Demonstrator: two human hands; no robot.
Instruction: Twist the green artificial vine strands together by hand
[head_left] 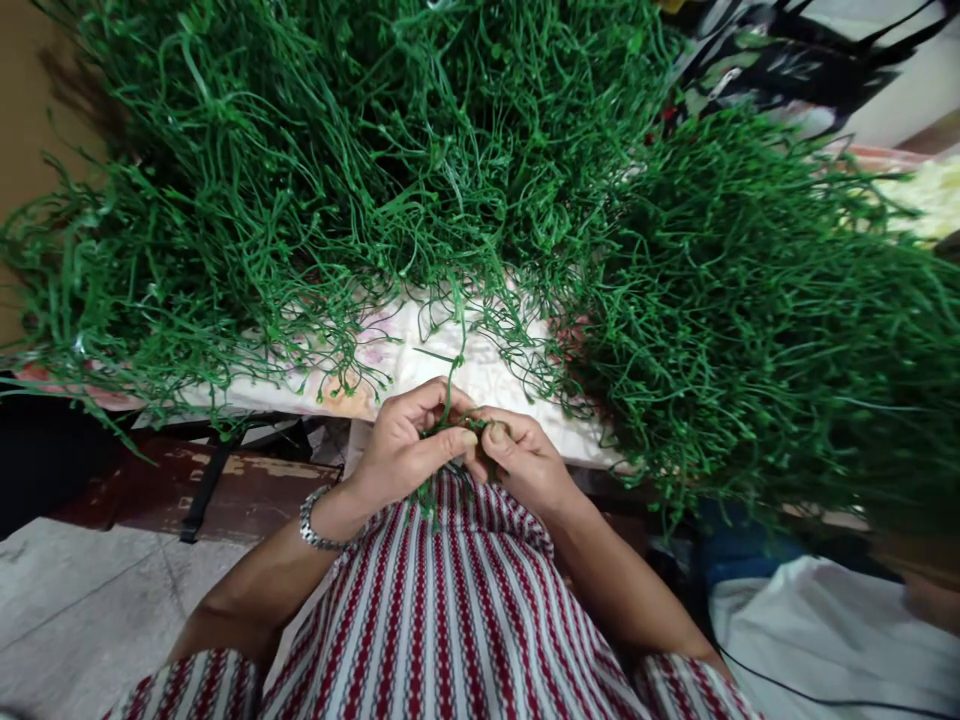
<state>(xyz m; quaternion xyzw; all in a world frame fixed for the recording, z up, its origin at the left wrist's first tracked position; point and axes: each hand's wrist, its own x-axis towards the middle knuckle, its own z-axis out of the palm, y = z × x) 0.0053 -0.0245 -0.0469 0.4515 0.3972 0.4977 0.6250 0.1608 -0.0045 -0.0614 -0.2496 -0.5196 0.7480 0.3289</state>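
Note:
My left hand (409, 445) and my right hand (525, 460) meet just above my lap, fingers pinched together on a thin green plastic stem (452, 385). The stem runs up from between my fingertips toward the heaps. A silver bracelet (315, 520) sits on my left wrist. A large heap of green stems (330, 190) covers the surface ahead and to the left. A second heap (757, 320) rises at the right. Both hands are closed on the stem, close to each other.
A pale floral cloth (420, 360) lies under the heaps. My red-and-white striped garment (450, 620) fills the bottom. A dark wooden board (240, 490) and grey floor (75, 610) lie at the left; white fabric (817, 630) with a black cable is at the bottom right.

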